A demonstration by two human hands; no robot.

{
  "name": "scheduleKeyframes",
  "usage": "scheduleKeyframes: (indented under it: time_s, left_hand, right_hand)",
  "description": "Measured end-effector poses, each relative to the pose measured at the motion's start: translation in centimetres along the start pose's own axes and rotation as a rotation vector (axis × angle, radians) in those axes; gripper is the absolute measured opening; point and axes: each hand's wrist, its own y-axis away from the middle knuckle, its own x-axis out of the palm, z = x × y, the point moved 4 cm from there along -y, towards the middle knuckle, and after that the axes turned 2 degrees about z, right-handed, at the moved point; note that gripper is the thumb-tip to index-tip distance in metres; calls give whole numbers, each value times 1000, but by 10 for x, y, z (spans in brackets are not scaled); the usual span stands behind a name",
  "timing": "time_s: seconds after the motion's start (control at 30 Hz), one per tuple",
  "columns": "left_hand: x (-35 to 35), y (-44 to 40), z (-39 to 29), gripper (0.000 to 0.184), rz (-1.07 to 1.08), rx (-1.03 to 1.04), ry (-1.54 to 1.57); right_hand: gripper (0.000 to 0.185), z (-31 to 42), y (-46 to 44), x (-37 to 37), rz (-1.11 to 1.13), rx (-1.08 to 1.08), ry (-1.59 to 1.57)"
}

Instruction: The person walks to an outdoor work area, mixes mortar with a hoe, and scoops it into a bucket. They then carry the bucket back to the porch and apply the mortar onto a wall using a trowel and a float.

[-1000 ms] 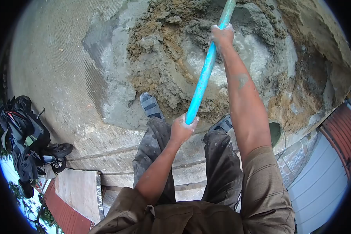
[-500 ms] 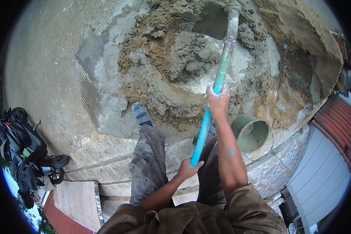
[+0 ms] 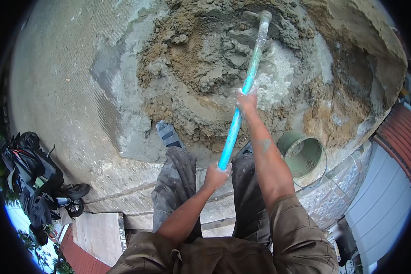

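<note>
Both hands grip a long-handled hoe with a turquoise, mortar-smeared handle. My left hand is wrapped round its lower end, close to my knees. Further up the shaft, my right hand is closed about the middle, its fingers coated in pale mortar. The hoe's head is down in the heap of wet grey mortar and brown sand, so most of the blade is hidden. Pale, watery slurry lies in a hollow right of the shaft.
A mortar-caked bucket with a wire handle stands right of my legs. My sandalled foot is at the heap's near edge. A motorcycle is parked at left. Concrete steps lie behind, and a wooden board is at lower left.
The hoe's blade, raised and visible before, has dropped into the mortar. Both hands have shifted slightly left; the left one has risen in the view and the right one is a little higher.
</note>
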Motion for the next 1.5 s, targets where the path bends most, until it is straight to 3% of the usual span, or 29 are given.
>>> scheduleKeyframes:
  time_s: [0.03, 0.13, 0.23, 0.3, 0.4, 0.43, 0.5, 0.6, 0.7, 0.73, 0.8, 0.83, 0.97, 1.0, 1.07, 1.17, 1.2, 1.23, 1.37, 1.43, 1.5]
  left_hand:
    - [2, 15, 27, 31, 14, -25, -48]
    - [8, 46, 97, 27, -9, -25, -90]
    - [7, 33, 84, 28, 3, 117, -15]
    - [3, -17, 43, 31, 100, 44, -164]
    - [-10, -81, -93, 30, 30, 380, -90]
    - [-16, -102, -134, 31, 30, 386, -109]
    - [-13, -119, -152, 31, 23, 359, -123]
    - [-13, -95, -135, 32, -3, 249, -150]
    - [-12, -61, -63, 32, 15, 153, -137]
    - [-9, -42, -37, 31, 8, 42, -153]
    - [-6, -9, 26, 29, -24, 97, -164]
    - [-6, 1, 49, 28, -47, 117, -141]
    - [-4, -2, 84, 26, 7, 90, -127]
    - [-1, -25, 82, 24, 31, 79, -164]
    - [-10, -59, 8, 24, -67, 209, -169]
    - [-21, -112, -100, 25, -73, 397, 19]
    - [-29, -123, -128, 26, -82, 432, 52]
    - [-31, -130, -138, 27, -69, 407, 64]
    - [-30, -101, -139, 32, -33, 270, 103]
    - [-24, -83, -106, 33, -79, 210, 97]
    - [-18, -56, -81, 32, -86, 171, 55]
  right_hand:
    - [42, -10, 33, 0, 29, 109, -42]
    - [40, -42, 96, -9, 34, 19, -74]
    - [39, -13, 104, -33, -25, -143, -156]
    - [34, 48, 81, -48, -52, -244, -275]
    - [28, 161, 16, -68, -174, -434, -245]
    - [28, 174, -28, -74, -163, -523, -278]
    - [32, 193, -98, -75, -209, -412, -127]
    - [36, 110, -129, -50, -169, -91, 75]
    - [35, 50, -61, -32, -96, 58, -133]
    - [34, 0, -66, -30, -167, -137, -6]
    - [43, -20, 16, -20, -18, 130, -265]
    - [48, -47, 28, -15, 13, 109, -242]
    - [46, -14, 73, -24, -11, -40, -279]
    - [46, 4, 68, -28, -27, -104, -281]
    - [40, 93, 58, -35, -47, -229, -266]
    - [28, 185, -7, -34, -120, -502, -123]
    - [29, 202, -37, -27, -77, -554, -190]
    - [31, 209, -84, -20, -146, -593, -54]
    - [36, 130, -158, 29, -94, -281, 306]
    - [39, 122, -96, 22, -81, -226, 281]
    - [36, 85, -73, 9, -27, -146, 61]
